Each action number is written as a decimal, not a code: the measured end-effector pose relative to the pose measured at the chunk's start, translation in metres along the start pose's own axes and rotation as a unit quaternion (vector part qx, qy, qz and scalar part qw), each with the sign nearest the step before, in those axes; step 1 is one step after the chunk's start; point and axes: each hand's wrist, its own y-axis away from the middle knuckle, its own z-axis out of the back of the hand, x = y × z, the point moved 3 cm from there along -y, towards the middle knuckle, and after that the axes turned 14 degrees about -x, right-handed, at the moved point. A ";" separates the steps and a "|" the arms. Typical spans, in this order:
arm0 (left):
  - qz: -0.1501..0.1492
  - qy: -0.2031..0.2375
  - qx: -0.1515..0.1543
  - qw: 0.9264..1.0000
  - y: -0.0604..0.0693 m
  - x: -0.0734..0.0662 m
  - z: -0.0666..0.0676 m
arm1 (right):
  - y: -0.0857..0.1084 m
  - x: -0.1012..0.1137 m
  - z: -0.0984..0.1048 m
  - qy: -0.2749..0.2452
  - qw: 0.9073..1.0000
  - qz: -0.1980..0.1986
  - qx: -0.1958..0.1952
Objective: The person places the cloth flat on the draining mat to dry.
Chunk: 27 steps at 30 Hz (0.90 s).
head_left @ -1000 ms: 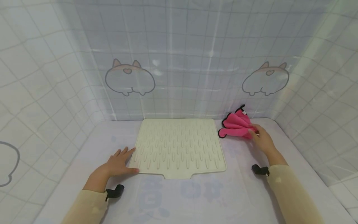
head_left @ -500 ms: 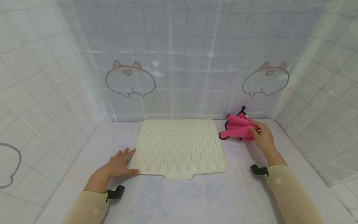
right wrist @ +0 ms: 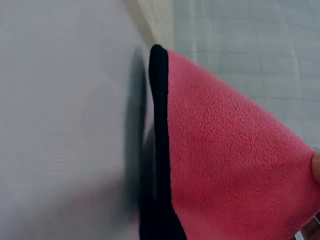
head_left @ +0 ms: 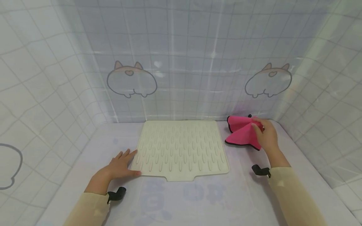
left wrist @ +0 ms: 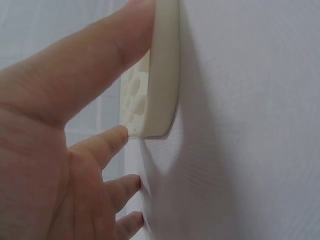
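Observation:
A cream draining mat [head_left: 181, 147] with rows of raised ridges and a front tab lies flat on the white-covered table. My left hand [head_left: 120, 164] has its fingers spread at the mat's front left corner, the thumb and index finger touching its edge. In the left wrist view the thumb [left wrist: 100, 55] reaches the mat's thick rim [left wrist: 165, 75], and the other fingertips come down to the table. At the right, my right hand [head_left: 267, 135] pinches a pink cloth [head_left: 243, 133] with black trim. The cloth [right wrist: 230, 150] hangs in folds from the fingertips.
White tile-patterned sheeting [head_left: 195, 62] rises behind the table, with similar sheeting on both sides. Cartoon animal prints [head_left: 131, 80] mark the back sheet. A black wrist mount [head_left: 116, 194] sits by each cuff.
The pink cloth has shifted slightly right and nearer, its folds spreading out as my right hand draws it along. My left hand and the mat stay in place.

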 end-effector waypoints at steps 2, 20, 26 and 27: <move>-0.002 0.000 0.001 1.000 0.000 -0.002 0.001 | -0.001 0.004 0.003 0.000 1.000 0.001 -0.011; 0.009 -0.015 0.010 1.000 0.003 -0.011 0.007 | -0.002 0.048 0.018 -0.021 0.998 -0.030 -0.048; 0.012 -0.013 0.012 1.000 0.003 -0.012 0.008 | -0.001 0.067 0.018 -0.038 0.998 -0.012 -0.058; 0.012 -0.013 0.012 1.000 0.003 -0.012 0.008 | -0.001 0.070 0.017 -0.040 0.997 -0.009 -0.058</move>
